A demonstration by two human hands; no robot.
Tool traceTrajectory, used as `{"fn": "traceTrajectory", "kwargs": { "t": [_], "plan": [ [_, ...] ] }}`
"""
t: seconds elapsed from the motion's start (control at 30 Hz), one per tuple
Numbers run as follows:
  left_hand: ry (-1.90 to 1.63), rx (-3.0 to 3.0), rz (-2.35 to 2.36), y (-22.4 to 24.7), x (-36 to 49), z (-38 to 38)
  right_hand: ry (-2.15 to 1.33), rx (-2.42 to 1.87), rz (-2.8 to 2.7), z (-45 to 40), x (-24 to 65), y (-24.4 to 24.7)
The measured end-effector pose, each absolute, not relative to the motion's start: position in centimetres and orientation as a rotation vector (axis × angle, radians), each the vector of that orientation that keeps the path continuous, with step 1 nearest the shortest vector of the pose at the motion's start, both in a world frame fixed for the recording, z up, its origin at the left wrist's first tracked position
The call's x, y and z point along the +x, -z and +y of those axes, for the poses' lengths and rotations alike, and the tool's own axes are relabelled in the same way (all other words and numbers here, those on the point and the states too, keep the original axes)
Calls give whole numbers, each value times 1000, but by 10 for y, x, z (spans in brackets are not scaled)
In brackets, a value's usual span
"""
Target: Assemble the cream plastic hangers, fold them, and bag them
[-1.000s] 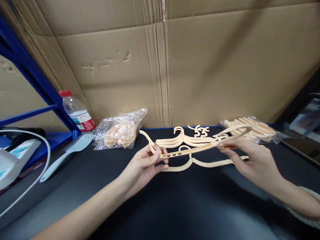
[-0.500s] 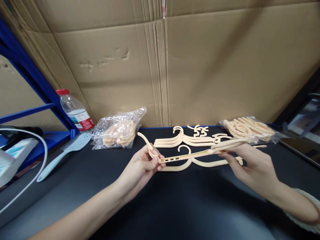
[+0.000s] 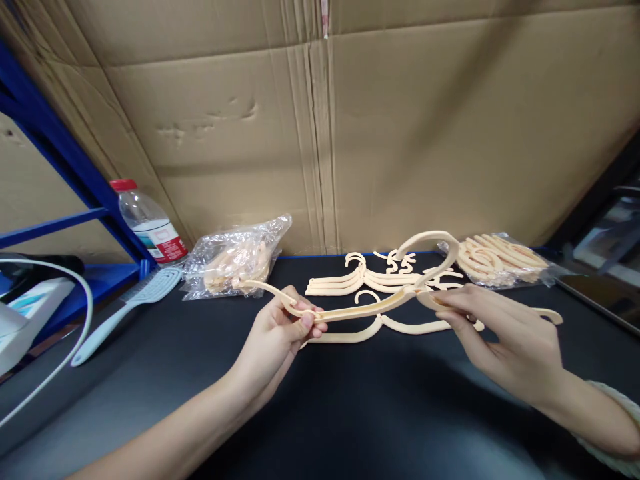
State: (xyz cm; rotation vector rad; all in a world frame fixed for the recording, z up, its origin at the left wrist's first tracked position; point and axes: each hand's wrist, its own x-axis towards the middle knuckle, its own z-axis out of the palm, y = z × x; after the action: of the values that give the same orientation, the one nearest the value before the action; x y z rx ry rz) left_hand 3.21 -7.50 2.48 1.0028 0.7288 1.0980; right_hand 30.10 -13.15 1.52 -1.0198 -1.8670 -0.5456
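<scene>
The left hand (image 3: 273,333) pinched one end of the beige hanger (image 3: 360,311), which hung above the table (image 3: 350,413), toward its back edge; the right hand (image 3: 500,333) clamped it beside the hook (image 3: 453,259). Holding close to the joints, without twisting, probably served best.

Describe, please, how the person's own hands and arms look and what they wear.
The left hand and right hand wear no gloves, and I see no rings. The left forearm shows no sleeve; the right forearm has a pale, textured cuff.
</scene>
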Motion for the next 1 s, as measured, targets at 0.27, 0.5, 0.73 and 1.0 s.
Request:
{"fn": "traceTrajectory", "kwargs": {
  "t": [0.27, 0.5, 0.73, 1.0],
  "plan": [
    [-1125, 955, 751, -22, 32, -74, 507, -1124, -1786, -131, 301, -14],
    [-919, 1044, 873, -15, 42, -87, 448, -1150, -1770, -126, 308, -15],
    [-708, 2209, 489, -21, 41, -117, 225, -1159, -1925, -123, 305, -14],
    [-598, 2770, 406, -18, 39, -115, -163, -1317, -2220, -125, 304, -10]
  ]
}}
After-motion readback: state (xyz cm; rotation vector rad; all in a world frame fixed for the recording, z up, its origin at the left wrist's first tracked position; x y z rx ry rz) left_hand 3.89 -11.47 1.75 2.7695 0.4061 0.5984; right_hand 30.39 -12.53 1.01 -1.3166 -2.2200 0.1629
